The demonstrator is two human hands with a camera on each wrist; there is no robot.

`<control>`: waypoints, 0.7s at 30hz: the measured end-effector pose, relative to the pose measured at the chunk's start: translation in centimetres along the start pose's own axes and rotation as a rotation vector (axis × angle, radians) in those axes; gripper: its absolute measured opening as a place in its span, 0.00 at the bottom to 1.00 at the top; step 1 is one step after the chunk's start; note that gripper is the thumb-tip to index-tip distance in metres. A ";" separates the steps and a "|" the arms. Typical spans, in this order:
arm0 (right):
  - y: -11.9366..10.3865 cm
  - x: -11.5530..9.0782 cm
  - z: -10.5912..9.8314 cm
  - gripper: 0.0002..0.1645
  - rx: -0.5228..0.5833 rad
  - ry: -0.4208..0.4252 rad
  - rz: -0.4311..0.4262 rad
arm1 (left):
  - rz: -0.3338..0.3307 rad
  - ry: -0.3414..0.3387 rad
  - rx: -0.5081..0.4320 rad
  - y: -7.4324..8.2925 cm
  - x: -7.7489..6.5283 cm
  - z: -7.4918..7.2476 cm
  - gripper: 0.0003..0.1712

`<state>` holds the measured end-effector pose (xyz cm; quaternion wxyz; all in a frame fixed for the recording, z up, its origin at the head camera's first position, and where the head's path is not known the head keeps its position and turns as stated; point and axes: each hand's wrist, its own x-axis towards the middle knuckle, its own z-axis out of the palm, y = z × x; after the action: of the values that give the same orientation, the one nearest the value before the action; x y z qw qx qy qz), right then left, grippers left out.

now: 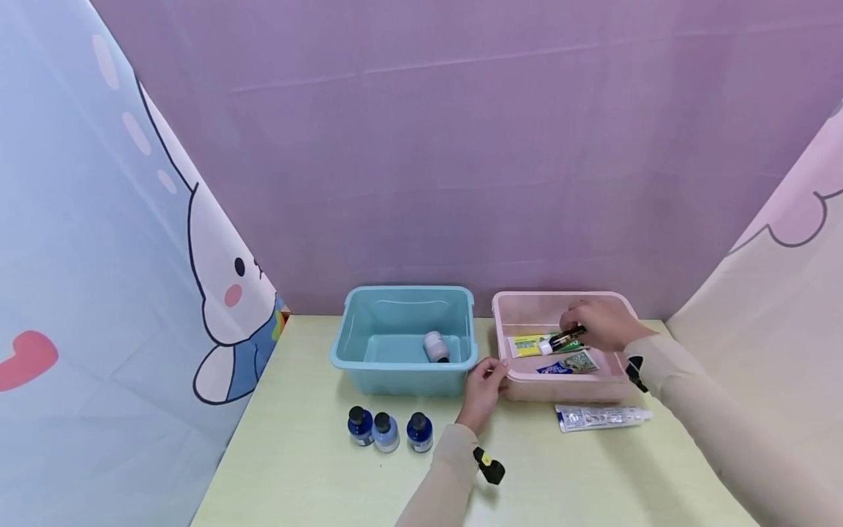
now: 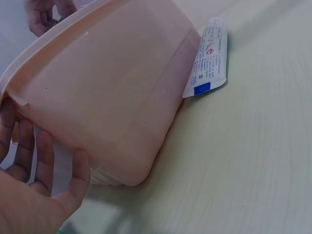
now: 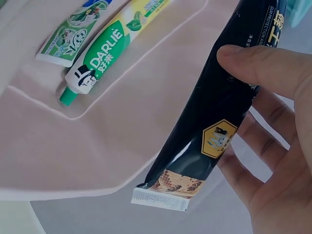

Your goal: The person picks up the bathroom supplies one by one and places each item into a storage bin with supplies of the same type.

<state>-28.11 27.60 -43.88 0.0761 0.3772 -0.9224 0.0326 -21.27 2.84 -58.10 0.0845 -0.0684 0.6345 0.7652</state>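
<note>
My right hand [image 1: 601,323] pinches a black toothpaste tube [image 3: 195,126] with a white cap, thumb on one face and fingers behind. It is over the pink bin [image 1: 563,389]. Inside the bin lie a yellow-and-green Darlie toothpaste tube [image 3: 105,56] and a blue-and-green toothpaste tube [image 3: 73,34]. At the bin's front left corner my left hand [image 1: 484,391] holds the rim, fingers bent against the wall in the left wrist view. A white toothpaste tube [image 1: 601,418] lies on the table before the bin.
Left of the pink bin stands a blue bin [image 1: 405,380] with a pale, dark-capped bottle [image 1: 435,347] lying inside. Two dark blue bottles [image 1: 419,433] and a lighter blue bottle [image 1: 386,433] stand on the table [image 1: 316,483] in front. Fabric walls [image 1: 461,146] enclose the table's back and sides.
</note>
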 end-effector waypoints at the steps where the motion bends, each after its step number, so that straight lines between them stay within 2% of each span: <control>1: 0.0 0.1 0.1 0.20 -0.004 -0.004 0.000 | 0.002 0.000 0.001 0.0 0.0 0.0 0.20; 5: 0.2 0.9 0.4 0.19 -0.040 -0.048 0.024 | 0.008 -0.001 0.006 0.1 -0.1 0.1 0.17; 8: 0.4 1.5 0.8 0.19 -0.051 -0.124 0.066 | 0.007 0.002 0.002 0.1 -0.1 0.1 0.19; 14: 0.9 2.8 1.1 0.18 0.026 -0.233 0.106 | 0.023 -0.001 0.006 0.1 -0.2 0.1 0.21; 21: 1.3 3.8 1.1 0.19 0.078 -0.279 0.171 | 0.004 0.005 -0.005 0.2 -0.2 0.1 0.18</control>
<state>-31.87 25.79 -44.32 -0.0703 0.3009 -0.9508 0.0220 -21.09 2.92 -57.85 0.0812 -0.0695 0.6331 0.7667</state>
